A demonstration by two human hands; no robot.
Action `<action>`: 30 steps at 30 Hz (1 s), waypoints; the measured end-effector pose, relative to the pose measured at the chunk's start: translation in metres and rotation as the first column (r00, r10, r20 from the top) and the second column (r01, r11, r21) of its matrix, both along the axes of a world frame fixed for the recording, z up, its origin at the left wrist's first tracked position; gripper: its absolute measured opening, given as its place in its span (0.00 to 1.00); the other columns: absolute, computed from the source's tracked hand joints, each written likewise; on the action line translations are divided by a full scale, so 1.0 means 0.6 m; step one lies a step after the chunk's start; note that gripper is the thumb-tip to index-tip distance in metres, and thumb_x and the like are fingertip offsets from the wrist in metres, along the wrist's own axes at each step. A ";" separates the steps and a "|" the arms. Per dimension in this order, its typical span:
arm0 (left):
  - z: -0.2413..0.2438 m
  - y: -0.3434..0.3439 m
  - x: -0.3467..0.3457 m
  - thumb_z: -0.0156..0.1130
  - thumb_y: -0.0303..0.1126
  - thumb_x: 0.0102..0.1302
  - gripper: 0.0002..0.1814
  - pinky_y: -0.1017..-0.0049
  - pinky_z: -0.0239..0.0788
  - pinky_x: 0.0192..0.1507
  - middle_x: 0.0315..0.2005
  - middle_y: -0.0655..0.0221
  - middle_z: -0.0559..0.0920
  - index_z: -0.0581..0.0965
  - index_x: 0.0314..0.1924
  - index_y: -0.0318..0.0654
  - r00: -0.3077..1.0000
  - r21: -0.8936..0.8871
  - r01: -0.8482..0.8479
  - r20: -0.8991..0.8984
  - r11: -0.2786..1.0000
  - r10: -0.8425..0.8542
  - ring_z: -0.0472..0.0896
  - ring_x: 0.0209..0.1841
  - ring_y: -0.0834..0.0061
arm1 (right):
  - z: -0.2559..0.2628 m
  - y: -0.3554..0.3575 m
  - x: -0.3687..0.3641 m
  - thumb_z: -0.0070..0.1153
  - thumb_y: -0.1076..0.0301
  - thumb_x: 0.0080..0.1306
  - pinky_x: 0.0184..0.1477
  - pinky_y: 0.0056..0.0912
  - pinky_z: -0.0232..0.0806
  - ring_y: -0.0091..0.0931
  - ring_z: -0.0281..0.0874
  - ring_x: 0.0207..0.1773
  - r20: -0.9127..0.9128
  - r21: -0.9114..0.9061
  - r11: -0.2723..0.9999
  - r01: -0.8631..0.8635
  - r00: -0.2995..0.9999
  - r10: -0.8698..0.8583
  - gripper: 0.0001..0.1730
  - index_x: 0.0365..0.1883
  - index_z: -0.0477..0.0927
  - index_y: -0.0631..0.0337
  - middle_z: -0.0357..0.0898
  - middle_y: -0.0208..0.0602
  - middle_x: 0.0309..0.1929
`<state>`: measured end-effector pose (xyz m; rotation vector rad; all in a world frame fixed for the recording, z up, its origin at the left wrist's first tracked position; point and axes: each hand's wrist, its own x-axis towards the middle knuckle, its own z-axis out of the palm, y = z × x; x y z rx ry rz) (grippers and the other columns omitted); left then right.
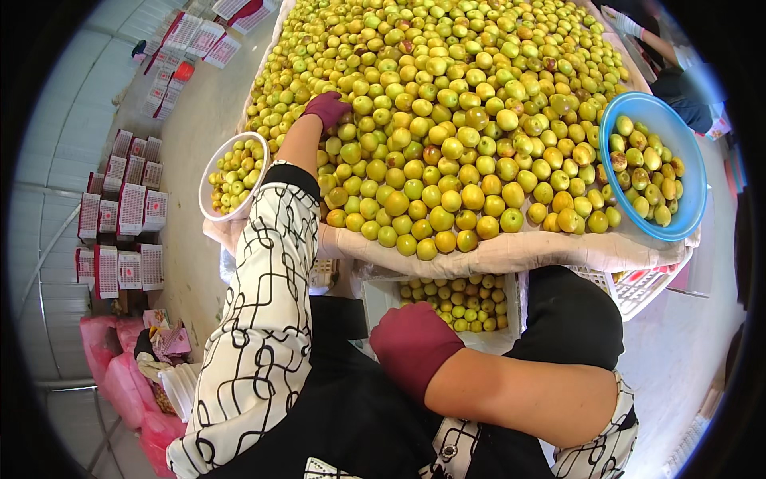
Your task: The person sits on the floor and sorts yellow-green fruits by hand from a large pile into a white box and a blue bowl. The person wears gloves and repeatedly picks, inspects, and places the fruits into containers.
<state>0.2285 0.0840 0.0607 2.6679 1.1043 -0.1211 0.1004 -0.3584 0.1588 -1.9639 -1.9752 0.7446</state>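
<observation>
Yellow-green, round fruits (443,120), which look like jujubes, cover the table before me, some with brown patches. My left hand (326,111), in a maroon glove, reaches out to the left part of the heap and touches fruits there; whether one is gripped is hidden. Close to my body, my right hand (417,346), gloved likewise, is bent over the near edge of an open white box (383,293). Its fingers are turned away from view, so what it holds cannot be seen. More of the fruit (467,305) lies inside that box, below the table's front edge.
A white bowl (262,197) of fruit stands at the table's left corner, a blue basin (694,191) of browner fruit at the right. Cloth (479,254) pads the table edge. Stacked cartons (131,206) and pink bags (122,380) lie leftward. Another person's gloved hand (623,23) shows far right.
</observation>
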 end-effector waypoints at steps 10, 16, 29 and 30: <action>0.059 -0.038 -0.037 0.51 0.42 0.70 0.21 0.78 0.70 0.32 0.36 0.62 0.81 0.74 0.55 0.36 0.796 -0.879 0.271 0.433 0.392 0.422 0.78 0.32 0.74 | 0.023 0.004 0.012 0.54 0.68 0.58 0.38 0.41 0.70 0.39 0.82 0.38 -0.024 -0.060 0.998 -0.029 0.999 0.028 0.08 0.29 0.85 0.56 0.82 0.42 0.32; 0.080 -0.186 -0.028 0.49 0.45 0.72 0.27 0.72 0.73 0.40 0.46 0.55 0.80 0.69 0.62 0.32 0.772 -0.754 0.571 0.358 -0.326 0.525 0.77 0.39 0.66 | 0.017 0.012 0.001 0.54 0.68 0.58 0.40 0.43 0.70 0.39 0.82 0.40 -0.067 -0.091 0.987 -0.134 0.989 0.128 0.09 0.32 0.86 0.56 0.83 0.42 0.34; 0.067 -0.667 0.173 0.55 0.20 0.68 0.16 0.73 0.74 0.54 0.51 0.58 0.78 0.72 0.55 0.33 0.598 -0.572 0.797 0.701 0.193 -0.389 0.79 0.51 0.67 | 0.016 0.045 -0.015 0.64 0.61 0.55 0.42 0.44 0.69 0.31 0.83 0.44 0.042 -0.233 0.932 -0.279 0.954 0.296 0.13 0.39 0.87 0.45 0.85 0.26 0.42; 0.077 -0.689 0.193 0.54 0.23 0.69 0.17 0.71 0.74 0.56 0.52 0.57 0.77 0.69 0.57 0.30 0.787 -0.787 0.609 0.615 -0.095 -0.046 0.78 0.52 0.66 | 0.016 0.044 -0.017 0.64 0.61 0.55 0.42 0.43 0.69 0.32 0.83 0.44 0.042 -0.228 0.933 -0.279 0.954 0.295 0.13 0.39 0.87 0.45 0.85 0.26 0.42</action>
